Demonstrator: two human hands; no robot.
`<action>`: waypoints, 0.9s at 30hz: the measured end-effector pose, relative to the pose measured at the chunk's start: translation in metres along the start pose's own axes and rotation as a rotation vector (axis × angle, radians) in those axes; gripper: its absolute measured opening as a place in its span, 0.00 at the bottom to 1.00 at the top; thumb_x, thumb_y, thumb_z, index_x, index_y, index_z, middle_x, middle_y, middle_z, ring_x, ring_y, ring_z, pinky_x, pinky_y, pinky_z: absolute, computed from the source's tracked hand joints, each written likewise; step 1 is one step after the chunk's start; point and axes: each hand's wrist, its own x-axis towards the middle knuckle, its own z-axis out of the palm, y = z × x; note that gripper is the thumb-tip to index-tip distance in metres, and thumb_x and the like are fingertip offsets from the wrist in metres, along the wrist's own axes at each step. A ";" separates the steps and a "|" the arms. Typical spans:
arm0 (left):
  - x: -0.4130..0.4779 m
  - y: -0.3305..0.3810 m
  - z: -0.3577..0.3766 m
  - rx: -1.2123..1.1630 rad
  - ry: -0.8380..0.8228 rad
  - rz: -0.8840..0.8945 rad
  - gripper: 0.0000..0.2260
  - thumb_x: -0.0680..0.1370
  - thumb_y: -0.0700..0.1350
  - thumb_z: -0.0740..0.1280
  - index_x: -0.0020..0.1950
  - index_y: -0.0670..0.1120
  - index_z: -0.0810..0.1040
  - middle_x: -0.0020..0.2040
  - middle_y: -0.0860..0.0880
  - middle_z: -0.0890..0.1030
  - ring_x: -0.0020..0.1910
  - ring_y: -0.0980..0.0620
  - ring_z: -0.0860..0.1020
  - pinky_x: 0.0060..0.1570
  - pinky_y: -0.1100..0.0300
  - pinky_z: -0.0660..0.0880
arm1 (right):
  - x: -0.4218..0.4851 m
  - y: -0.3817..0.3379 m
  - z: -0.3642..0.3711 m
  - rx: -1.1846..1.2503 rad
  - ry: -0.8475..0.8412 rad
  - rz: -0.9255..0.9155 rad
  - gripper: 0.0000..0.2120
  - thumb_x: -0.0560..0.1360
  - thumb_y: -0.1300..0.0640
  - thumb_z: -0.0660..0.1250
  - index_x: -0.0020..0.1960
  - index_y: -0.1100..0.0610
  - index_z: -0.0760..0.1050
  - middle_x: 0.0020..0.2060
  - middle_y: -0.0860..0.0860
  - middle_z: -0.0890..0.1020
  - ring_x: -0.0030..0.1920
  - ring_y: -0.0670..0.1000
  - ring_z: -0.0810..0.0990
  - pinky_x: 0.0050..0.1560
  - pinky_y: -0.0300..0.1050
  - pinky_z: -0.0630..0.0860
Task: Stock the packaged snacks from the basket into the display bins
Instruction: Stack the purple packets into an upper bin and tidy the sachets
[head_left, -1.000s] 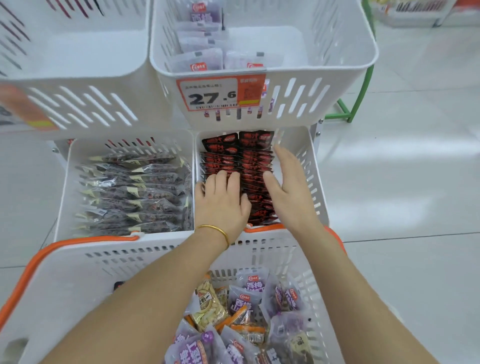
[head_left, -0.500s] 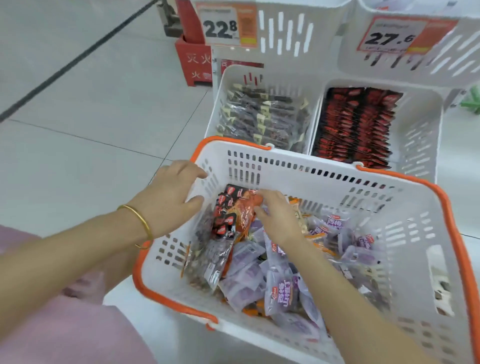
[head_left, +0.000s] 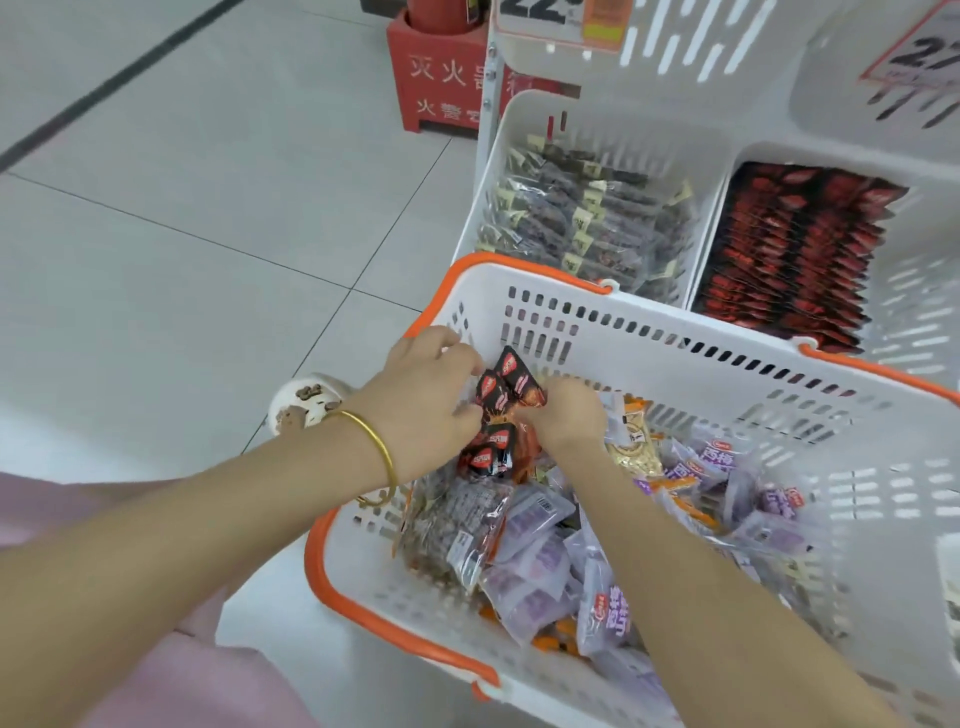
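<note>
While both hands bunch the red-black packets in the far-left corner of the basket, grip is the weak point. Left hand has its fingers curled round the bunch's left side, and right hand has its fingers curled onto the right side. Several slick packets, loosely stacked.

Likely failure: one slips on the lift and falls among the purple packets or over the orange rim onto the floor. Clear bag lies just under the bunch and could snag.

Basket's far wall sits between the hands and the red-packet bin, so the lift must clear the rim. That bin looks nearly full and the upper bin overhangs it: tight entry. Open floor left of the basket.
</note>
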 end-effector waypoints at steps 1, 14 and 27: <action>0.001 0.001 0.001 -0.003 -0.006 -0.006 0.19 0.78 0.44 0.60 0.69 0.49 0.65 0.71 0.49 0.59 0.71 0.49 0.55 0.67 0.61 0.54 | -0.005 0.004 -0.007 0.126 -0.025 -0.003 0.15 0.72 0.51 0.72 0.36 0.61 0.73 0.32 0.53 0.75 0.36 0.52 0.75 0.30 0.41 0.67; 0.043 0.096 0.034 -0.827 -0.104 -0.316 0.45 0.61 0.59 0.76 0.70 0.44 0.60 0.64 0.44 0.73 0.60 0.43 0.75 0.60 0.45 0.73 | -0.092 0.071 -0.117 1.418 -0.013 0.168 0.00 0.75 0.64 0.68 0.45 0.61 0.77 0.37 0.54 0.82 0.37 0.51 0.80 0.42 0.48 0.78; 0.069 0.152 0.053 -0.514 -0.248 0.172 0.33 0.74 0.41 0.70 0.74 0.51 0.55 0.57 0.51 0.76 0.51 0.57 0.76 0.47 0.66 0.75 | -0.069 0.138 -0.194 0.908 -0.065 -0.111 0.18 0.69 0.56 0.75 0.57 0.48 0.77 0.45 0.49 0.84 0.45 0.50 0.84 0.49 0.55 0.81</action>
